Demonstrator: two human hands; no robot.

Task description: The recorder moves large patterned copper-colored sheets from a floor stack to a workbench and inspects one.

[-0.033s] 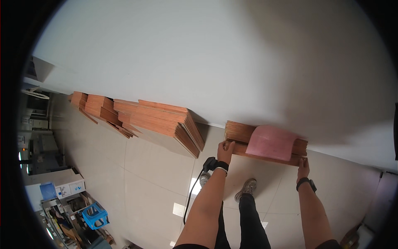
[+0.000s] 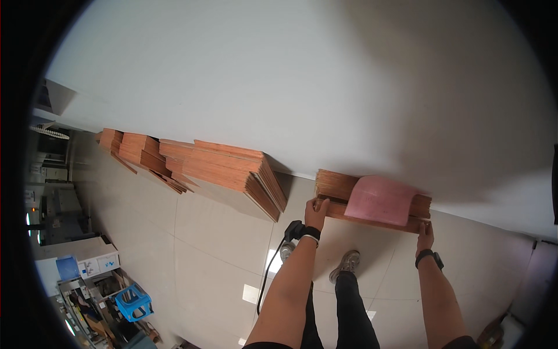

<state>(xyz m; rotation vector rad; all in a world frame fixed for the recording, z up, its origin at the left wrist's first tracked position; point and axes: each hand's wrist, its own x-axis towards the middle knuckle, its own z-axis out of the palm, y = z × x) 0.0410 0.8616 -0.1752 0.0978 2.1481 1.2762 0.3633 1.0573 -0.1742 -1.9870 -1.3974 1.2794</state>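
Observation:
A short stack of reddish-brown wooden boards (image 2: pixel 335 182) stands on edge against the white wall, right of centre. A pink sheet (image 2: pixel 381 199) drapes over the top of the stack and hangs over the front board (image 2: pixel 336 210). At that board's left end, my left hand (image 2: pixel 315 213) is closed with bent fingers over the corner. My right hand (image 2: pixel 425 235) grips the right end of the same board, its fingers partly hidden. The board leans a little apart from those behind it at the left.
Further left, a long row of similar wooden boards (image 2: pixel 224 166) leans along the wall (image 2: pixel 232 75). Tiled floor (image 2: pixel 221 250) lies below. A black cable (image 2: pixel 266 285) hangs from my left wrist. A blue stool (image 2: pixel 133 302) and a white cabinet (image 2: pixel 99 264) stand at lower left.

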